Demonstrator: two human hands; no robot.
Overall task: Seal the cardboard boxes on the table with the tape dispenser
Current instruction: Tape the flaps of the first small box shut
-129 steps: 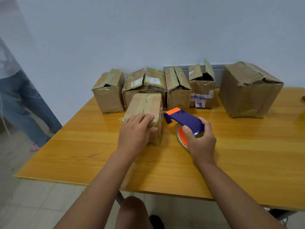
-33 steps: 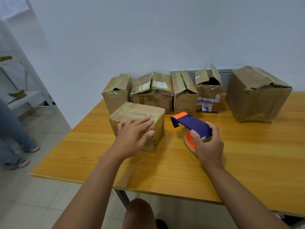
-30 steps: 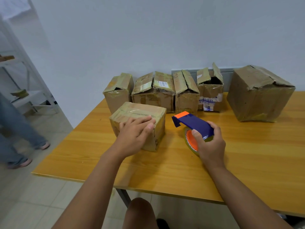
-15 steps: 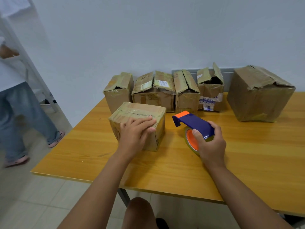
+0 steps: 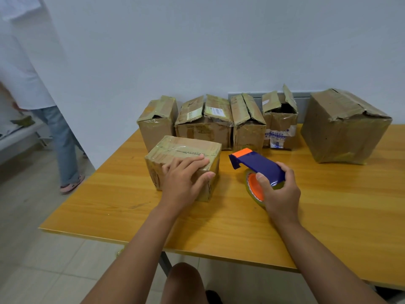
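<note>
right hand: clenched around the tape dispenser, just right of the front box
left hand: fingers spread flat on the front box, pressing, not gripping
handling: likely light, crushable cardboard; steady its top
looks: 5 worn boxes along the table far edge, flaps open

Glossy orange-yellow wood-grain worktop, creased matt brown cardboard boxes, shiny clear tape over the near box, smooth glossy blue and orange plastic tape dispenser, matt white wall, pale tiled floor
</note>
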